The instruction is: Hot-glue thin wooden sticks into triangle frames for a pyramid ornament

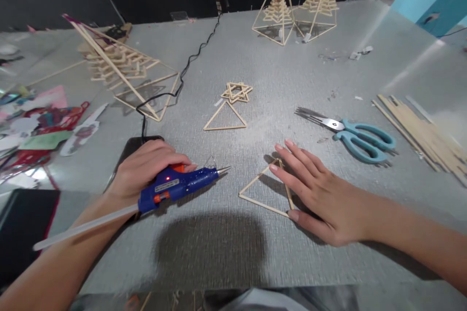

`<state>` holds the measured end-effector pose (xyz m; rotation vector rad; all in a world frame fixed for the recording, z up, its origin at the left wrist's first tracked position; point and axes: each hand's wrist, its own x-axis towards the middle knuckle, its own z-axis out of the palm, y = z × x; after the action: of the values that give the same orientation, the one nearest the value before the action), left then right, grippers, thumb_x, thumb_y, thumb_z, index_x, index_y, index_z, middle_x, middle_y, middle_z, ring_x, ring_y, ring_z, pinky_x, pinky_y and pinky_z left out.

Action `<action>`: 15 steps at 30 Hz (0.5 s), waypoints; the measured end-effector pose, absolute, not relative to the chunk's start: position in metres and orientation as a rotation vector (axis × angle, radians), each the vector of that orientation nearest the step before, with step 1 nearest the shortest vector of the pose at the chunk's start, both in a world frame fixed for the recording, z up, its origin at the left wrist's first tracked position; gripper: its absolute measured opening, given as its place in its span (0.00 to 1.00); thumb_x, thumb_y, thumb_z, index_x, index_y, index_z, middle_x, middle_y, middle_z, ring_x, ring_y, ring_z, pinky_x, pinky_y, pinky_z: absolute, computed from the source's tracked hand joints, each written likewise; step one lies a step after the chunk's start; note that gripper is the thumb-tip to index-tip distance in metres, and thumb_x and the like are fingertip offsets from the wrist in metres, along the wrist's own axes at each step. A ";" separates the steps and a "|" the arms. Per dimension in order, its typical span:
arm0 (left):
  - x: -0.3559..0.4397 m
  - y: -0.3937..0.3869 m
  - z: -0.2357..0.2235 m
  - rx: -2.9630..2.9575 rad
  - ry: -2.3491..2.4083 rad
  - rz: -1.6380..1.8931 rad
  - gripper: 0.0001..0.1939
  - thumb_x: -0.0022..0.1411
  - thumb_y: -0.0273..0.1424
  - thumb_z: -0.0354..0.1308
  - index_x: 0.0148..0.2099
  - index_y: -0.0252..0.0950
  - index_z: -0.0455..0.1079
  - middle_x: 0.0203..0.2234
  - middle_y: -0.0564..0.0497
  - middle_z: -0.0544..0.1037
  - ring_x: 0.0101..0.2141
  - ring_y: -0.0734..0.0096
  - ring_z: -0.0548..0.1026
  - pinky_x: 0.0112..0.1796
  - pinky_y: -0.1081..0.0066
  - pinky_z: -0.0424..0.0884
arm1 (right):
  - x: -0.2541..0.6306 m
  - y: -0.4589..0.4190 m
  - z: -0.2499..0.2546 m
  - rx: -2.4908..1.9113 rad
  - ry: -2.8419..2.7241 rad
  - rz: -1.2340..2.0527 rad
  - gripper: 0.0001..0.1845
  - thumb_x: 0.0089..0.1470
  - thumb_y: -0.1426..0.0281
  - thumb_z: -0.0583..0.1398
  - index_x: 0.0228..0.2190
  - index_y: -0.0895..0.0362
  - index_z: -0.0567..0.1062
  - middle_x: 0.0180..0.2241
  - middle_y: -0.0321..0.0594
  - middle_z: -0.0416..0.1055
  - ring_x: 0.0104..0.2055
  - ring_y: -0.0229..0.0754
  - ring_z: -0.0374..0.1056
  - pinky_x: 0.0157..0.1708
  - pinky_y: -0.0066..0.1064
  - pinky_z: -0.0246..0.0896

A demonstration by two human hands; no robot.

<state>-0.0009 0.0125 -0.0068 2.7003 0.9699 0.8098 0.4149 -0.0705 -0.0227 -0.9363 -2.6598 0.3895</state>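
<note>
My left hand [146,167] is closed round a blue glue gun [182,183] with an orange trigger, lying low over the grey table; its metal tip points right and a clear glue stick juts out behind. My right hand [314,194] lies flat with fingers stretched out, pressing the right side of a wooden stick triangle [255,189]. The gun's tip is a short way left of that triangle. A second stick triangle [225,119] lies farther back, with a small stack of stick triangles [237,92] just behind it.
Teal scissors [350,131] lie to the right, and a bundle of loose sticks [423,136] beyond them. Stick pyramids stand at back right [279,9] and one lies tipped at left [120,73]. Coloured paper scraps [40,126] crowd the left edge. A black cord [182,75] runs back.
</note>
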 end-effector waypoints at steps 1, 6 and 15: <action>-0.001 0.012 -0.007 2.694 0.984 0.812 0.08 0.82 0.34 0.53 0.51 0.47 0.74 0.35 0.52 0.81 0.36 0.61 0.75 0.44 0.60 0.69 | 0.415 -0.071 -0.023 -0.940 -2.652 0.393 0.49 0.73 0.59 0.58 0.82 0.56 0.41 0.85 0.53 0.27 0.86 0.63 0.23 0.81 0.66 0.40; 0.000 0.012 -0.006 2.708 0.983 0.803 0.08 0.81 0.32 0.54 0.51 0.48 0.75 0.34 0.53 0.81 0.36 0.62 0.76 0.43 0.61 0.70 | 0.417 -0.068 -0.019 -0.946 -2.582 0.479 0.48 0.75 0.57 0.56 0.82 0.56 0.38 0.83 0.54 0.43 0.86 0.59 0.33 0.80 0.62 0.48; 0.003 0.012 -0.004 2.716 0.980 0.826 0.06 0.81 0.34 0.57 0.48 0.47 0.75 0.32 0.54 0.81 0.34 0.63 0.76 0.40 0.62 0.71 | 0.412 -0.070 -0.018 -0.991 -2.586 0.380 0.48 0.70 0.46 0.63 0.77 0.59 0.56 0.76 0.58 0.63 0.81 0.65 0.53 0.74 0.62 0.61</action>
<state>0.0029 0.0124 -0.0038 2.7156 0.9800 0.8258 0.4122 -0.0696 -0.0180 -0.9907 -2.5857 0.3800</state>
